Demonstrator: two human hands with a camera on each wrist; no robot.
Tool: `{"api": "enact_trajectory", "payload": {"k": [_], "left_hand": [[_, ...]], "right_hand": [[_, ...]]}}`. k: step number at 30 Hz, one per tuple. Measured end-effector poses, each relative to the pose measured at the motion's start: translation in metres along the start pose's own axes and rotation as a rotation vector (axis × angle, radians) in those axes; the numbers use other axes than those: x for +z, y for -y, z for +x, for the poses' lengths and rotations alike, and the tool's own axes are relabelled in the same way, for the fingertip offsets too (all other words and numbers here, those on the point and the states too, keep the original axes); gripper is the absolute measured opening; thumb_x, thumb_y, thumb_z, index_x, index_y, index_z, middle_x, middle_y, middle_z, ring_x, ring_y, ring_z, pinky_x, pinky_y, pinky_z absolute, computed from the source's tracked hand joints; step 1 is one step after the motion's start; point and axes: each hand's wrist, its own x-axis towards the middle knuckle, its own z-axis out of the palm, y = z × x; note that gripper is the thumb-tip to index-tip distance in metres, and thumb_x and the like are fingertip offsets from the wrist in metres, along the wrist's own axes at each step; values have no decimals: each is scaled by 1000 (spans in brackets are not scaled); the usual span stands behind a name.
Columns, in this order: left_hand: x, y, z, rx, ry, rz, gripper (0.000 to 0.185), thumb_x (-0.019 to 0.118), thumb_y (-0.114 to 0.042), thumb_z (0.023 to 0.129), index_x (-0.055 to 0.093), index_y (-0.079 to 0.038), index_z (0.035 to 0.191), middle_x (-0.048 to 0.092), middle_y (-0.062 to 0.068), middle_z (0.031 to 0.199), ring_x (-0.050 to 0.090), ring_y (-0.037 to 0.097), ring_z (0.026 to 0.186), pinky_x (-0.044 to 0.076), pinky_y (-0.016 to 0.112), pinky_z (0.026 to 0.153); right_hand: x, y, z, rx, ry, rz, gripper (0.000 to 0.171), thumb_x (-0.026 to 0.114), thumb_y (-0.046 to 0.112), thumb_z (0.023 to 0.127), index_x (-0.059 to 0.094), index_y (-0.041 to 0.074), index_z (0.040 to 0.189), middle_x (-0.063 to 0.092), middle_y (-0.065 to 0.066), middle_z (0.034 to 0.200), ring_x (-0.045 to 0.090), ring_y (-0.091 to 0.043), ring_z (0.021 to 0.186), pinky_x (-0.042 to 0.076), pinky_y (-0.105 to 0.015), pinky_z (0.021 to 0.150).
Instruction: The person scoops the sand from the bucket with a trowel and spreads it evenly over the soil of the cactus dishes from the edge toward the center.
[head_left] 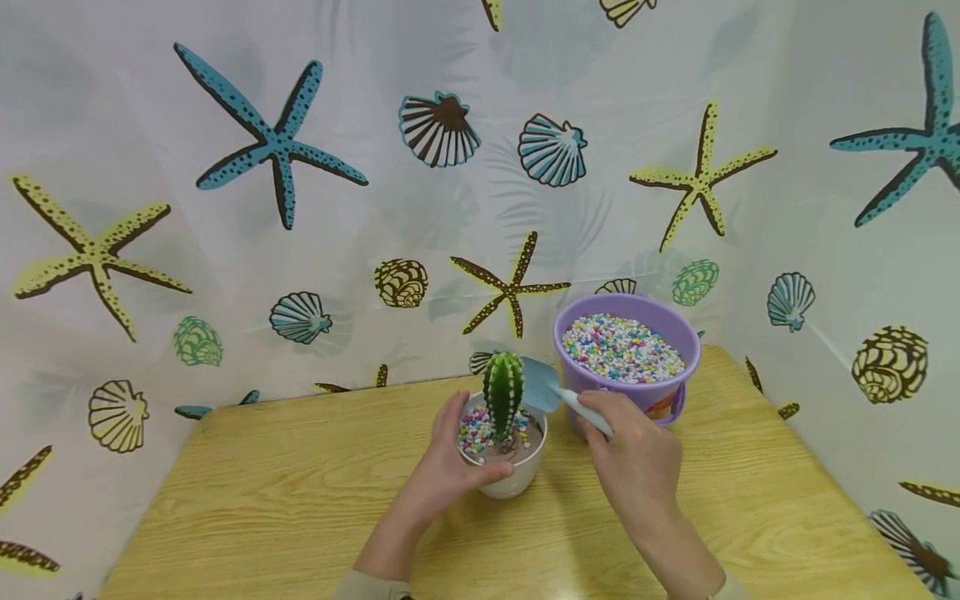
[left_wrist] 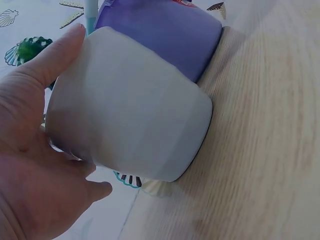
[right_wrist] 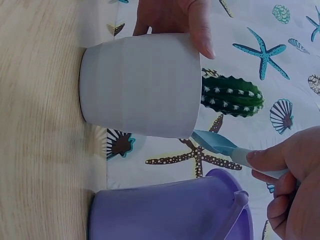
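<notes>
A white flowerpot point(head_left: 508, 485) stands upright on the table, holding a green cactus point(head_left: 501, 400) with colourful pebbles point(head_left: 474, 429) covering part of its grey-brown surface. My left hand point(head_left: 447, 468) grips the pot from the left, thumb at the near rim and fingers round the far side. Between thumb and fingers of my right hand point(head_left: 637, 454) is the pale handle of a small light-blue trowel point(head_left: 540, 385). Its blade hangs at the pot's right rim, beside the cactus. In the right wrist view the trowel point(right_wrist: 214, 142) has its tip by the rim; whether it touches cannot be told.
Just right and behind the pot stands a purple bucket point(head_left: 678, 329) filled with multicoloured pebbles point(head_left: 622, 348), its handle hanging at the side. The wooden table point(head_left: 300, 483) reaches back to a white curtain point(head_left: 360, 233) printed with starfish and shells, which also lines the right side.
</notes>
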Motion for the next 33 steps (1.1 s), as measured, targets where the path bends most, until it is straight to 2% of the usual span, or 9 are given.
{"api": "enact_trajectory", "payload": {"k": [4,7,14,20,26,30,33], "left_hand": [[-4,4,2,-33,33,-47,137,103,-35,80,10,-18,179,17,23,180,23,48,163,21,69,129],[-5,6,2,-46,33,-35,138,103,-40,79,10,-18,179,20,23,179,25,48,162,22,69,128],[-4,7,1,-30,11,-6,134,103,-39,79,16,-14,178,23,24,177,32,50,159,27,69,127],[-3,7,1,-7,7,14,131,102,-39,80,18,-12,177,24,25,177,35,51,157,29,71,125],[-1,7,2,1,9,33,130,101,-43,81,18,-13,176,23,25,177,35,53,157,30,72,124],[-1,8,1,-7,16,20,130,101,-44,81,17,-15,177,24,25,177,35,52,157,31,72,124],[-1,9,2,-11,20,1,131,101,-44,81,17,-15,177,26,25,177,34,51,158,30,72,125]], "right_hand": [[-2,2,1,4,7,-12,41,103,3,72,85,16,106,84,-2,107,81,-22,85,57,-37,52],[-6,2,4,-1,15,-27,40,103,4,72,85,15,106,84,-2,104,81,-22,82,56,-37,51],[-16,-3,10,-30,17,-54,36,101,4,74,84,14,105,84,-3,104,82,-26,84,57,-39,51],[-30,-8,16,-46,-11,-71,34,99,6,76,84,13,105,84,-6,100,81,-27,77,47,-34,43],[-45,-12,27,-11,-1,-54,35,100,7,77,84,10,107,84,-10,99,79,-27,70,42,-32,43],[-55,-15,36,17,11,-67,35,100,9,78,84,10,109,83,-11,93,69,-21,56,35,-31,42],[-62,-19,42,44,32,-96,32,99,11,81,85,11,111,82,-12,88,52,-13,46,28,-30,40]]}}
